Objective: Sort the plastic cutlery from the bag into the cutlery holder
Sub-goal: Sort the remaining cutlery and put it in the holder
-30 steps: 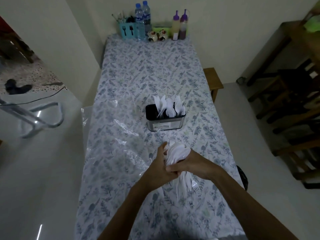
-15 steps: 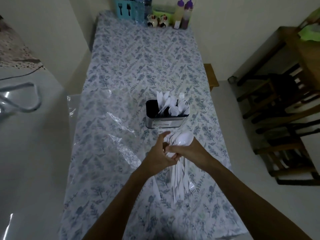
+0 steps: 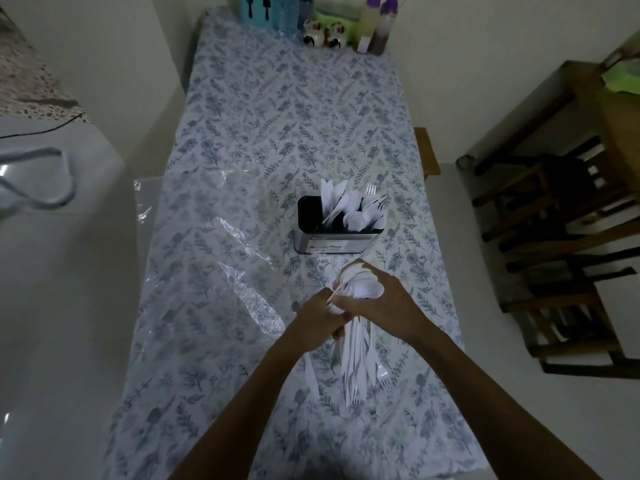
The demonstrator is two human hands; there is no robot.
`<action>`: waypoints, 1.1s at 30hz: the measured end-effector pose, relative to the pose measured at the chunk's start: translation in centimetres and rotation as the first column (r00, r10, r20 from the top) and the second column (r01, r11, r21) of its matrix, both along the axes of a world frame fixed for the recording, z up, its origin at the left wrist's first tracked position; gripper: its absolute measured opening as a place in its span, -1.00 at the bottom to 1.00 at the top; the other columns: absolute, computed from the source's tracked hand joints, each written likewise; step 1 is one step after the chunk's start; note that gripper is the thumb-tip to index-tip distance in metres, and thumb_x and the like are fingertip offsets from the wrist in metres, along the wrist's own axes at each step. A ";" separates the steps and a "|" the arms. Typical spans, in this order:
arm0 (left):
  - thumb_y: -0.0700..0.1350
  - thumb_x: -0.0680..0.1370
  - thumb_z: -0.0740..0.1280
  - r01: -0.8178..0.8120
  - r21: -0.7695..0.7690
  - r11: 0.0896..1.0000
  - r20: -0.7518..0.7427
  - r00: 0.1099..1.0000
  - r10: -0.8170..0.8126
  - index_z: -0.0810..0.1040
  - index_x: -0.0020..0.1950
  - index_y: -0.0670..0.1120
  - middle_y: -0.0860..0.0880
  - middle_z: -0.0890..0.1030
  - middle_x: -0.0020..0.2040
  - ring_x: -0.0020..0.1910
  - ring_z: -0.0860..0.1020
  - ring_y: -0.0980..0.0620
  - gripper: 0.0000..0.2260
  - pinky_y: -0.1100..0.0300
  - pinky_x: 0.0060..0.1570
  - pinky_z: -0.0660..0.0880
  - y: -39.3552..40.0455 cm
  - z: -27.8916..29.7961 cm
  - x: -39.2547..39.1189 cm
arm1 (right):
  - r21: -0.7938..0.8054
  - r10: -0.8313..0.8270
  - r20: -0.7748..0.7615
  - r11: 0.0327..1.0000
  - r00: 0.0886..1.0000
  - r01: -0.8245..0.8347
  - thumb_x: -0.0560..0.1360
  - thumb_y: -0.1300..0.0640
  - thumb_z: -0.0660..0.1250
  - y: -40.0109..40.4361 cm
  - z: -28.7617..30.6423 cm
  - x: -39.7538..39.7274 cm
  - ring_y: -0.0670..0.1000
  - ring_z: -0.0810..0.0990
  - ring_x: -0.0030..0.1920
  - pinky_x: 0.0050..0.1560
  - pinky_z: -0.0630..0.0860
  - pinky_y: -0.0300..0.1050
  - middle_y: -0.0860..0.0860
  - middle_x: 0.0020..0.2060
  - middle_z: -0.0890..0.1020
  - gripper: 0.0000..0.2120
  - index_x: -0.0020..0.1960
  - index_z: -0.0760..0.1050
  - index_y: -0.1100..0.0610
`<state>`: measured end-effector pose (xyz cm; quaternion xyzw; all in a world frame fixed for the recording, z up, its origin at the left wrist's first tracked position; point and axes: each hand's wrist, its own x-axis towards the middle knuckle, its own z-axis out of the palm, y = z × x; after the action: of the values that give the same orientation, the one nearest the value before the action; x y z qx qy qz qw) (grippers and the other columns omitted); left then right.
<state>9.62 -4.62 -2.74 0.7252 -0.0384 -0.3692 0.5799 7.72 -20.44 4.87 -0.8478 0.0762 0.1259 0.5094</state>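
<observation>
A metal cutlery holder [image 3: 332, 242] stands mid-table with white plastic knives, spoons and forks [image 3: 353, 209] upright in it; its left compartment looks dark and bare. Just in front of it, my right hand [image 3: 384, 303] grips a bundle of white plastic cutlery [image 3: 360, 362], spoon bowls at the top and fork tines hanging down. My left hand [image 3: 318, 318] pinches one piece at the left side of the same bundle. A crumpled clear plastic bag [image 3: 221, 271] lies flat on the table to the left.
The table [image 3: 277, 116] has a blue floral cloth. At its far end stand a teal cutlery box [image 3: 258, 8], water bottles, small ceramic jars [image 3: 323, 36] and sauce bottles [image 3: 375, 27]. Wooden chairs [image 3: 561, 237] crowd the right; a wooden stool [image 3: 427, 150] touches the table edge.
The view has tilted down and closer. The bundle stays in both hands in front of the holder; my left fingers have shifted onto a single piece at the bundle's left.
</observation>
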 end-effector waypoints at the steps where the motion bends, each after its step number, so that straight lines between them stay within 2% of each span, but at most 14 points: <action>1: -0.16 0.62 0.40 0.025 0.008 1.000 0.025 0.999 -0.025 0.50 0.15 -0.22 -0.08 0.63 -0.34 -0.42 0.58 0.01 -0.81 0.08 -0.32 0.56 -0.1 0.0 0.1 | -0.018 0.004 0.015 1.000 1.000 -0.004 0.39 0.04 0.61 -0.2 0.3 0.1 -0.09 0.71 -0.03 0.06 0.64 -0.05 -0.07 -0.09 0.73 -0.74 0.01 0.63 0.04; 4: -0.08 0.64 0.38 0.081 0.037 0.996 0.112 0.990 -0.084 0.49 0.16 -0.12 -0.03 0.64 -0.24 -0.43 0.55 0.15 -0.83 0.27 -0.42 0.49 -0.8 0.8 1.1 | -0.050 -0.001 0.058 0.999 0.998 0.004 0.40 0.08 0.61 -0.8 1.5 1.1 -0.15 0.71 -0.08 -0.02 0.62 -0.21 -0.09 -0.14 0.74 -0.80 -0.04 0.66 0.06; 7: 0.04 0.59 0.43 0.101 0.071 0.992 0.250 0.961 -0.116 0.52 0.27 -0.05 -0.03 0.68 -0.05 -0.32 0.57 0.18 -0.69 0.31 -0.37 0.48 -1.6 2.3 4.1 | -0.052 -0.072 0.106 0.996 0.992 0.078 0.42 0.12 0.60 -1.7 2.8 3.8 -0.14 0.73 -0.19 -0.21 0.63 -0.29 -0.06 -0.17 0.75 -0.79 0.00 0.67 0.12; 10: 0.04 0.51 0.51 0.114 0.027 0.993 0.298 0.947 -0.117 0.59 0.26 -0.04 -0.05 0.71 0.03 -0.10 0.67 0.04 -0.63 0.09 -0.07 0.63 -1.9 4.0 8.0 | -0.037 -0.159 0.103 0.986 0.982 0.164 0.37 0.07 0.63 -2.9 4.1 7.7 -0.06 0.75 -0.18 -0.19 0.69 -0.09 0.00 -0.16 0.76 -0.72 0.01 0.69 0.17; 12: -0.01 0.48 0.54 0.090 0.045 0.995 0.351 0.931 -0.100 0.61 0.27 -0.07 -0.05 0.71 0.07 0.03 0.67 0.00 -0.61 0.08 0.05 0.61 -1.9 4.4 9.9 | -0.043 -0.174 0.111 0.983 0.978 0.180 0.35 0.05 0.64 -3.3 4.5 9.7 -0.08 0.74 -0.13 -0.11 0.70 -0.01 0.02 -0.11 0.75 -0.69 0.01 0.68 0.15; 14: -0.08 0.52 0.52 0.020 0.090 0.996 0.452 0.890 -0.059 0.60 0.27 -0.14 -0.10 0.67 0.06 0.05 0.65 -0.06 -0.64 0.14 -0.01 0.56 -2.0 4.1 10.8 | -0.020 -0.182 0.120 0.982 0.976 0.186 0.37 0.10 0.63 -3.5 4.5 10.8 -0.27 0.68 -0.22 -0.18 0.64 -0.24 -0.07 -0.16 0.71 -0.79 -0.06 0.65 0.05; 16: -0.16 0.56 0.46 0.010 0.127 0.992 0.542 0.837 -0.078 0.54 0.32 -0.21 -0.19 0.61 0.13 0.12 0.61 -0.14 -0.64 0.03 0.09 0.56 -2.7 3.6 11.2 | -0.001 -0.177 0.121 0.984 0.977 0.178 0.38 0.15 0.62 -3.2 4.6 11.3 -0.36 0.63 -0.29 -0.25 0.55 -0.41 -0.16 -0.22 0.67 -0.79 -0.13 0.61 -0.03; 18: -0.20 0.58 0.41 0.053 0.119 0.991 0.570 0.814 -0.112 0.46 0.42 -0.20 -0.19 0.59 0.23 0.23 0.57 -0.14 -0.58 -0.11 0.24 0.54 -3.3 3.6 11.6 | 0.032 -0.158 0.091 0.987 0.983 0.156 0.39 0.19 0.61 -3.2 4.5 11.6 -0.24 0.69 -0.26 -0.22 0.61 -0.32 -0.10 -0.27 0.72 -0.83 -0.09 0.66 0.12; 21: -0.17 0.61 0.39 0.181 0.048 0.982 0.544 0.820 -0.177 0.33 0.53 -0.12 -0.11 0.52 0.38 0.38 0.50 -0.04 -0.49 -0.07 0.36 0.49 -3.3 4.0 12.4 | 0.119 -0.146 0.030 0.983 0.989 0.142 0.42 0.21 0.59 -3.7 5.0 11.9 -0.07 0.74 -0.22 -0.23 0.65 -0.19 -0.01 -0.28 0.75 -0.77 0.01 0.66 0.27; 24: -0.02 0.56 0.48 0.241 0.070 0.968 0.553 0.798 -0.239 0.32 0.55 -0.04 -0.05 0.48 0.43 0.43 0.46 0.00 -0.39 -0.06 0.40 0.45 -2.8 3.4 12.6 | 0.053 -0.092 0.045 0.995 0.995 0.089 0.38 0.08 0.63 -4.4 4.8 11.8 0.04 0.75 -0.08 -0.01 0.69 0.07 0.05 -0.16 0.76 -0.80 -0.06 0.69 0.10; 26: 0.15 0.46 0.55 0.265 0.037 0.964 0.590 0.773 -0.235 0.40 0.49 -0.02 -0.03 0.51 0.39 0.40 0.48 0.01 -0.32 -0.10 0.37 0.48 -2.6 3.7 11.9 | 0.019 -0.089 0.051 0.996 0.995 0.088 0.38 0.10 0.63 -4.1 4.2 11.2 -0.01 0.75 -0.09 0.03 0.69 0.08 0.01 -0.17 0.76 -0.84 -0.12 0.67 0.05; 29: 0.08 0.45 0.59 0.337 -0.131 0.932 0.578 0.790 -0.205 0.37 0.53 -0.06 -0.03 0.47 0.46 0.48 0.44 0.01 -0.26 -0.11 0.42 0.45 -2.4 4.7 10.4 | 0.047 -0.107 0.067 0.993 0.992 0.104 0.37 0.11 0.63 -3.4 2.9 9.8 -0.01 0.74 -0.09 -0.06 0.69 0.03 -0.01 -0.17 0.75 -0.82 -0.09 0.67 0.05; 31: 0.17 0.56 0.44 0.321 -0.090 0.943 0.573 0.791 -0.214 0.34 0.55 -0.05 -0.03 0.45 0.48 0.50 0.39 0.01 -0.36 -0.13 0.45 0.39 -1.9 5.0 9.3 | 0.080 -0.107 0.063 0.992 0.992 0.102 0.34 0.05 0.62 -3.0 2.4 8.8 0.02 0.73 -0.10 -0.09 0.67 0.03 0.00 -0.16 0.74 -0.81 -0.10 0.66 0.00; 33: 0.26 0.67 0.17 0.242 -0.029 0.970 0.562 0.806 -0.184 0.40 0.49 -0.07 -0.06 0.51 0.41 0.44 0.44 0.04 -0.47 -0.05 0.44 0.40 -1.4 5.1 8.2 | 0.071 -0.064 0.035 0.996 0.997 0.062 0.33 0.04 0.57 -2.8 2.2 7.9 -0.02 0.69 -0.15 -0.10 0.65 -0.03 -0.04 -0.18 0.71 -0.82 -0.13 0.61 -0.07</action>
<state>17.78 -6.03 2.36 0.7625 -0.3045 -0.2029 0.5336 15.67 -23.28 7.10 -0.8290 0.0889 0.0964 0.5437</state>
